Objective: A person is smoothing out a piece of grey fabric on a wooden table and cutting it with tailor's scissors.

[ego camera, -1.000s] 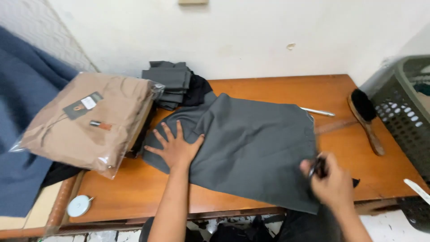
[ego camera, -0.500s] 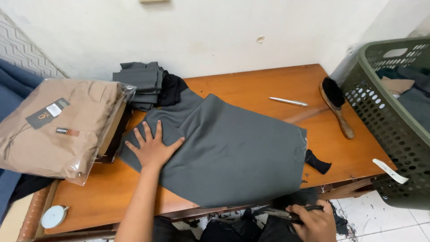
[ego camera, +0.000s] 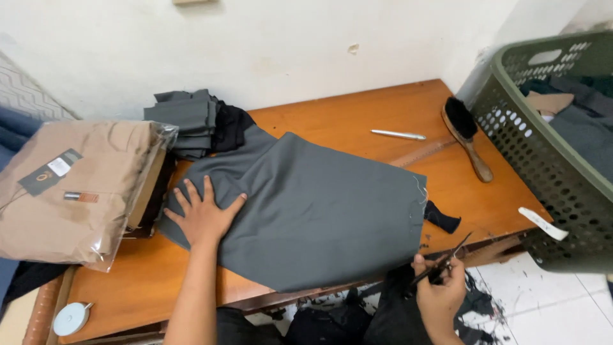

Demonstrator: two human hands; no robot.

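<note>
- We are pressing our left hand [ego camera: 203, 217] flat, fingers spread, on the grey cloth [ego camera: 306, 211] at about nine o'clock on the bench [ego camera: 357, 115]; it has stayed put since a second ago.
- Our right hand [ego camera: 440, 291] has dropped off the cloth's corner to five o'clock, below the bench edge, its grip clenched round black scissors [ego camera: 444, 262].
- The cutting at that corner seems paused; the brush [ego camera: 466, 134] and pen [ego camera: 399, 135] are lying untouched at one o'clock.

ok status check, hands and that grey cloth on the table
Left hand flat on grey cloth, fingers spread. Right hand at table edge, gripping small scissors. Green basket close on the right.
</note>
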